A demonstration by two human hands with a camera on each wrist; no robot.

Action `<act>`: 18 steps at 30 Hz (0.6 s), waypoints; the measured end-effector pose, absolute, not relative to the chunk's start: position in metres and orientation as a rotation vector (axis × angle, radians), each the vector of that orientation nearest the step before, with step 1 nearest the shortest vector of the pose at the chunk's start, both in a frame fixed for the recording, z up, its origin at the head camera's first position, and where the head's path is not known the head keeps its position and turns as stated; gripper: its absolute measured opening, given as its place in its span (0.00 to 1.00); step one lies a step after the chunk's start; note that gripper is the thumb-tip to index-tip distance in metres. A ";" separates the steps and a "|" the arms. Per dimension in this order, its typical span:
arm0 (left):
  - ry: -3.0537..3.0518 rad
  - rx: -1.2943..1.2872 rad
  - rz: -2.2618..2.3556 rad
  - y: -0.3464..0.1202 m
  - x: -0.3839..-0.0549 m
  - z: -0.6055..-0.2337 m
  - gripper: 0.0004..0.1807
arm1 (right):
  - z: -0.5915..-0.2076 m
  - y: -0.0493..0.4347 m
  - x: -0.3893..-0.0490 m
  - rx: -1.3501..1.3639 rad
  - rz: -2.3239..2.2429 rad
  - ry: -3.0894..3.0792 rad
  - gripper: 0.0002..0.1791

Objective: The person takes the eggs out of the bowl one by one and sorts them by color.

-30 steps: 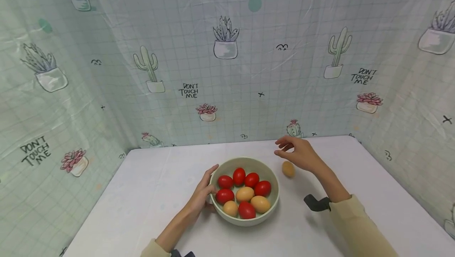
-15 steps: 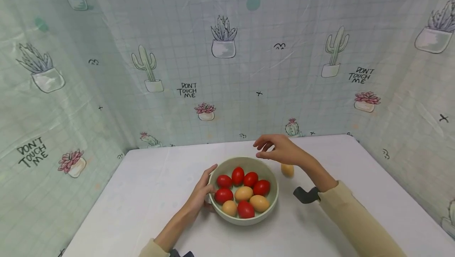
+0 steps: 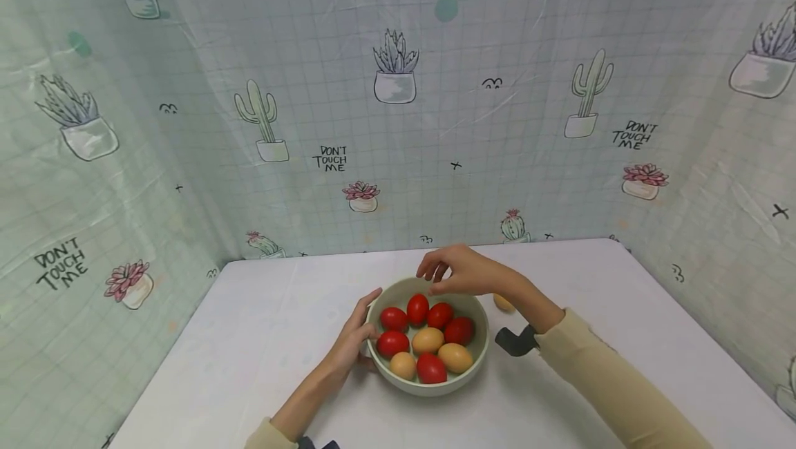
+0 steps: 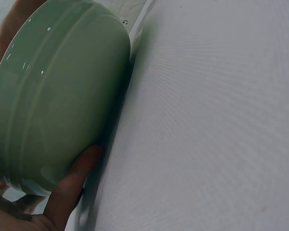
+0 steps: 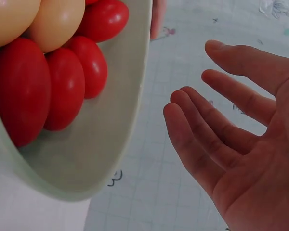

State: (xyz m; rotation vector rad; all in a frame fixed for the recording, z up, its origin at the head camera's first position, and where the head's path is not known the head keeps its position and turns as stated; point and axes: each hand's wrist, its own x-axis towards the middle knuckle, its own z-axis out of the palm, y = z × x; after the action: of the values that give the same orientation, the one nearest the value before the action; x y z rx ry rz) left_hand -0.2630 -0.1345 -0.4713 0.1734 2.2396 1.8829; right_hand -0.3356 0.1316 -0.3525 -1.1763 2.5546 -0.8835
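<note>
A pale green bowl [image 3: 429,390] stands on the table, holding several red eggs [image 3: 394,344] and three tan eggs [image 3: 455,358]. My left hand [image 3: 356,338] grips its left side, thumb at the rim; in the left wrist view a finger [image 4: 72,185] reaches low along the bowl's outer wall [image 4: 62,91]. Over the far right rim hovers my right hand [image 3: 468,271], fingers loosely bent with nothing in them. The right wrist view has that palm [image 5: 260,168] beside the rim, apart from the eggs. One more tan egg [image 3: 504,303] lies right of the bowl, partly hidden by the right forearm.
A white cloth covers the table [image 3: 273,325]. Behind and to both sides hangs a curtain [image 3: 298,103] printed with potted cacti. Each wrist carries a dark camera mount, the right one [image 3: 517,342] low beside the bowl's right side.
My right hand has moved left, from above the loose tan egg to over the bowl's far rim. My left hand, the bowl and the eggs have stayed in place.
</note>
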 end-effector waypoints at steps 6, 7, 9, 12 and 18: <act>2.233 0.173 1.873 -0.135 -0.262 -0.470 0.45 | -0.355 0.117 -0.335 -1.200 -0.790 2.504 0.15; 2.231 0.174 1.872 -0.135 -0.262 -0.469 0.45 | -0.356 0.115 -0.335 -1.200 -0.773 2.497 0.16; 2.228 0.177 1.873 -0.135 -0.262 -0.469 0.45 | -0.358 0.110 -0.335 -1.202 -0.738 2.486 0.16; 2.224 0.176 1.877 -0.135 -0.262 -0.469 0.45 | -0.360 0.105 -0.335 -1.187 -0.682 2.469 0.16; 2.228 0.179 1.875 -0.136 -0.262 -0.469 0.45 | -0.365 0.099 -0.334 -1.117 -0.623 2.408 0.16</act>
State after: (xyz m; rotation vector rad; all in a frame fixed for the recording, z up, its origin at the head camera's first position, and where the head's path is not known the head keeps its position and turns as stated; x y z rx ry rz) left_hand -0.2620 -0.1356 -0.4694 0.1786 2.2278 1.8748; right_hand -0.3340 0.0991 -0.3648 -1.1166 2.4077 -0.6233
